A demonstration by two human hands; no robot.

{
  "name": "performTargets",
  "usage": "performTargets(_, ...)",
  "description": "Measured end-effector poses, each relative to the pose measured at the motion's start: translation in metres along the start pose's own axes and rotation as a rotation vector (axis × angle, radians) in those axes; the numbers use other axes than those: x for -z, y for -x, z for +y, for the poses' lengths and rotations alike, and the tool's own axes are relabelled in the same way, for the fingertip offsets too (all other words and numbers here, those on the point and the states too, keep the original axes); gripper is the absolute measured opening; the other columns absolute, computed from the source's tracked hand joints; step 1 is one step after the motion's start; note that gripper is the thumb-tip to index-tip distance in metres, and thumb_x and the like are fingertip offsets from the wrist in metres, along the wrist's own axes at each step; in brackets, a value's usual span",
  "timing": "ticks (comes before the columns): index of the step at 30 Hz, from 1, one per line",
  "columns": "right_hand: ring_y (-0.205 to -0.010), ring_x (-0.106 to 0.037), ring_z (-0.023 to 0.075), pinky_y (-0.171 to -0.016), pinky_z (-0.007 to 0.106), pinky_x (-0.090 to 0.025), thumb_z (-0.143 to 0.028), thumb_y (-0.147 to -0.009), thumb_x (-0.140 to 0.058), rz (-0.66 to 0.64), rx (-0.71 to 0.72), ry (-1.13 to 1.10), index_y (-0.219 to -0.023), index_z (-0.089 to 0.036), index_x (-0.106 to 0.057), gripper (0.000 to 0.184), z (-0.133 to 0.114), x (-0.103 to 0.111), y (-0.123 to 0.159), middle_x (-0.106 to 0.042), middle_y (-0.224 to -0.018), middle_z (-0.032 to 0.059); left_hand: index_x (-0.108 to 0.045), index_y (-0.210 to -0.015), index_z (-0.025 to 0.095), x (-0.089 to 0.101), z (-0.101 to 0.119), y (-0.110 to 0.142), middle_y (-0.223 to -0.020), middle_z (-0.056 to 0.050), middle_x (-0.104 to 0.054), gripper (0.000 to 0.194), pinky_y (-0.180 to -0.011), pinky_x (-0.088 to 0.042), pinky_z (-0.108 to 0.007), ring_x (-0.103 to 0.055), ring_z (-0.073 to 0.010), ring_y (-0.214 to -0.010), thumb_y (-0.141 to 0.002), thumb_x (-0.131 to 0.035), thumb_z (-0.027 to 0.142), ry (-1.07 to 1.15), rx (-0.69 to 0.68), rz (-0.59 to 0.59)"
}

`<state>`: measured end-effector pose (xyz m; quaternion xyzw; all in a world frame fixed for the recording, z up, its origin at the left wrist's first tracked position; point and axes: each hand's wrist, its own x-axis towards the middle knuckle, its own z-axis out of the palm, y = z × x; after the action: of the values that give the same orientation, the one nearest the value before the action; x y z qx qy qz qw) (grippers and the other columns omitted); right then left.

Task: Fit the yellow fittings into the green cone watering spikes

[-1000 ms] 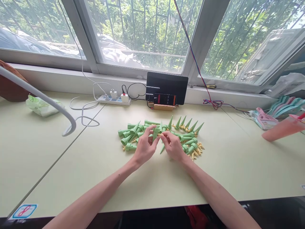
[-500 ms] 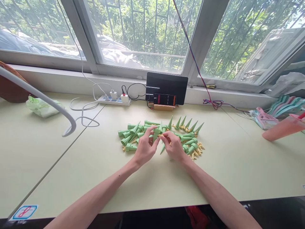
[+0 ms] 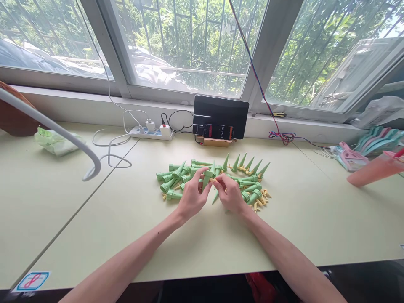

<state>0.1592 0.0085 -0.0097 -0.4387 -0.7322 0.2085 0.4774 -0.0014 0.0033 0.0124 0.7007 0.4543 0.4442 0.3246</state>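
Between thumb and fingers, my left hand [image 3: 193,197] grips a green plastic plant watering spike [image 3: 206,176], its wide collar uppermost. My right hand [image 3: 231,194] pinches a small yellow nozzle [image 3: 212,180] against the spike's side, near the collar; whether it sits in a hole there I cannot tell. Green spikes [image 3: 173,194] lie in a loose pile to the left and behind my hands, with more at the right. Loose yellow nozzles [image 3: 259,203] are scattered beside my right hand. Several spikes with yellow nozzles stand point-up in a row [image 3: 250,163] at the back right.
A phone [image 3: 218,131] showing a timer leans on a black tablet [image 3: 221,111] by the window. A power strip [image 3: 151,133] with plugs and cables lies at the back left. On the right are a pink cup [image 3: 375,169] and pastel hangers [image 3: 378,141]. A white curved tube [image 3: 63,130] crosses the left.
Almost nothing differs: both hands keep the spike and nozzle together in the same place. The phone's timer digits have changed.
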Motion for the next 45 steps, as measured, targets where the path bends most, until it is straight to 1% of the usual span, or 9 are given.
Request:
performTargets(9, -0.061, -0.049, 0.0138, -0.058, 0.026, -0.040, -0.030, -0.097, -0.045, -0.011, 0.005, 0.041, -0.084, -0.020, -0.053, 0.018, 0.0007, 0.0004, -0.0006, -0.055, -0.073, 0.0012, -0.046, -0.131, 0.025, -0.0005, -0.0015, 0.0002, -0.093, -0.003, -0.056, 0.043, -0.049, -0.046, -0.023, -0.050, -0.0063, -0.045, -0.090, -0.056, 0.034, -0.009, -0.002, -0.006)
performTargets(22, -0.060, -0.048, 0.0140, -0.058, 0.026, -0.038, -0.030, -0.098, -0.043, -0.028, 0.011, 0.059, -0.082, -0.020, -0.052, 0.021, -0.0003, 0.0024, -0.0010, -0.053, -0.069, 0.0001, -0.046, -0.130, 0.024, -0.0013, -0.0008, 0.0001, -0.088, -0.002, -0.054, 0.043, -0.047, -0.044, -0.021, -0.048, -0.0062, -0.046, -0.090, -0.056, 0.033, -0.019, -0.018, -0.005)
performTargets(29, -0.059, -0.047, 0.0137, -0.058, 0.025, -0.037, -0.029, -0.098, -0.043, -0.025, 0.013, 0.082, -0.080, -0.020, -0.052, 0.022, 0.0002, 0.0017, -0.0010, -0.052, -0.067, -0.0004, -0.046, -0.130, 0.023, -0.0008, -0.0003, 0.0002, -0.086, -0.002, -0.056, 0.043, -0.050, -0.048, -0.023, -0.048, -0.0061, -0.045, -0.089, -0.055, 0.031, -0.022, -0.015, -0.009)
performTargets(34, -0.058, -0.046, 0.0136, -0.057, 0.025, -0.036, -0.030, -0.098, -0.042, -0.032, 0.007, 0.087, -0.079, -0.020, -0.051, 0.023, 0.0005, 0.0020, -0.0013, -0.052, -0.067, -0.0007, -0.046, -0.131, 0.023, -0.0011, -0.0017, -0.0003, -0.086, -0.002, -0.056, 0.043, -0.050, -0.048, -0.023, -0.047, -0.0060, -0.045, -0.089, -0.055, 0.030, -0.021, -0.035, -0.010)
performTargets(38, -0.058, -0.046, 0.0138, -0.057, 0.025, -0.036, -0.030, -0.098, -0.041, -0.034, 0.006, 0.085, -0.079, -0.021, -0.050, 0.024, 0.0010, 0.0018, -0.0014, -0.051, -0.066, -0.0007, -0.046, -0.131, 0.023, -0.0010, -0.0018, -0.0003, -0.084, -0.002, -0.056, 0.043, -0.052, -0.049, -0.024, -0.047, -0.0061, -0.045, -0.089, -0.055, 0.030, -0.028, -0.024, -0.010)
performTargets(45, -0.058, -0.046, 0.0137, -0.057, 0.025, -0.035, -0.027, -0.098, -0.042, -0.033, 0.016, 0.082, -0.078, -0.020, -0.049, 0.022, 0.0018, 0.0016, -0.0011, -0.051, -0.066, -0.0010, -0.046, -0.131, 0.024, -0.0007, -0.0010, -0.0004, -0.090, -0.004, -0.056, 0.043, -0.052, -0.050, -0.024, -0.049, -0.0062, -0.046, -0.089, -0.056, 0.031, -0.001, -0.001, -0.023)
